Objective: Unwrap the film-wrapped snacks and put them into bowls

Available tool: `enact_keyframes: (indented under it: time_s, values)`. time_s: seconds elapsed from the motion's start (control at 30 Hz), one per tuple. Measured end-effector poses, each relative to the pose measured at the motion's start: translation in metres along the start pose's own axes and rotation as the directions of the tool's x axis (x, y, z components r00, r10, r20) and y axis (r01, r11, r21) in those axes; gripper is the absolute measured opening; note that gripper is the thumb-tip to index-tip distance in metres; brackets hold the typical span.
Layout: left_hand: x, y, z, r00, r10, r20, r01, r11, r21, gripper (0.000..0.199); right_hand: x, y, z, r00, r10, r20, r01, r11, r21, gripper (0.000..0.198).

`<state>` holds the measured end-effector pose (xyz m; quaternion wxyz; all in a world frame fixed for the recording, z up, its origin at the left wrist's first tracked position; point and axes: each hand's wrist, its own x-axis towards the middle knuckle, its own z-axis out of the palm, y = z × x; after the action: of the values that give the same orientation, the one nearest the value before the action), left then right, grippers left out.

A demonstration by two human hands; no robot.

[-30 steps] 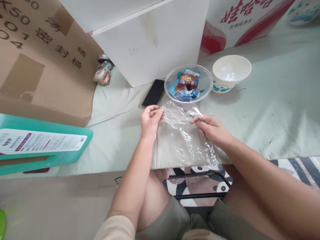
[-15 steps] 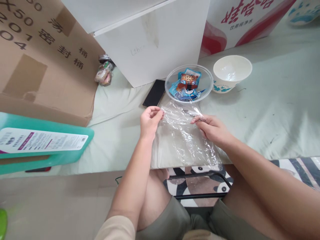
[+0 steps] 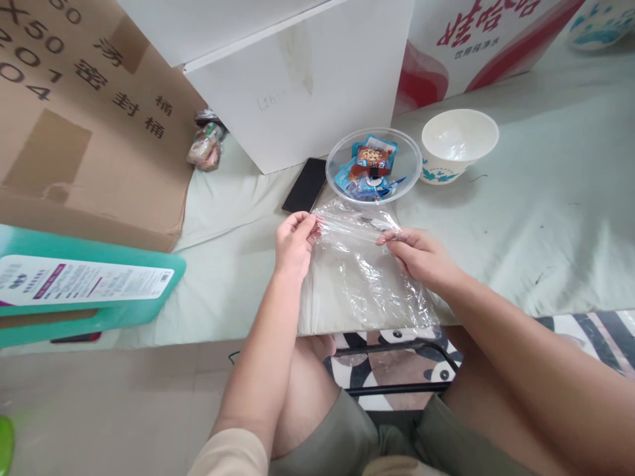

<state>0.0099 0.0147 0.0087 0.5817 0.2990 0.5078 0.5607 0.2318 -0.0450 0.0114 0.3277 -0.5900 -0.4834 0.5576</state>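
A clear plastic bag is stretched between my two hands over the front of the table, its lower end reaching the table's edge. My left hand pinches its upper left side between thumb and fingers. At the upper right, my right hand grips the bag with closed fingers. Just beyond the bag stands a round clear plastic lid or shallow bowl with blue and brown snack packets in it. Left of that lies a dark phone, close to my left fingertips.
A white paper bowl with blue leaf print stands at right. White box, red-and-white carton and brown carton line the back and left. Small wrapped food lies between boxes. A green jug lies at the left edge.
My left hand has shifted slightly left, pulling the bag's upper edge a little tighter. The right hand stays nearly in place, and both keep their hold.
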Motion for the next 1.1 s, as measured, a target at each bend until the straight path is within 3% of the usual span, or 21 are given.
enact_keyframes:
  time_s: [0.17, 0.33, 0.63, 0.8, 0.93, 1.0, 1.1]
  values:
    - [0.000, 0.002, 0.001, 0.999, -0.025, -0.031, 0.022, 0.996, -0.085, 0.028, 0.000, 0.000, 0.000, 1.000, -0.008, 0.014, 0.008, 1.000, 0.002, 0.018]
    - [-0.001, 0.001, 0.004, 0.998, -0.058, -0.009, 0.058, 0.998, 0.028, 0.025, 0.000, 0.000, 0.000, 1.000, -0.007, 0.019, 0.007, 1.000, 0.015, 0.018]
    - [0.008, 0.001, 0.000, 0.990, 0.039, -0.134, -0.044, 0.998, -0.036, 0.033, -0.001, -0.003, 0.000, 1.000, 0.000, 0.019, 0.000, 1.000, -0.011, 0.018]
    - [-0.004, 0.006, 0.005, 1.000, 0.021, -0.019, -0.021, 1.000, 0.022, 0.043, 0.000, -0.005, 0.002, 0.998, 0.056, -0.026, -0.054, 0.996, 0.066, 0.021]
    - [-0.016, 0.002, 0.011, 0.986, -0.104, 0.127, 0.087, 0.987, 0.132, 0.045, -0.002, -0.003, 0.004, 0.999, 0.039, -0.029, -0.038, 0.998, 0.056, 0.024]
    - [-0.021, 0.002, 0.013, 0.982, -0.138, 0.132, 0.116, 0.979, 0.166, 0.041, -0.004, -0.002, 0.004, 1.000, 0.015, -0.010, -0.015, 0.999, 0.032, 0.022]
    - [-0.028, 0.004, 0.015, 0.992, -0.089, 0.088, 0.074, 0.983, 0.167, 0.031, -0.009, 0.000, 0.000, 0.999, -0.038, 0.016, 0.038, 0.999, -0.002, 0.022]
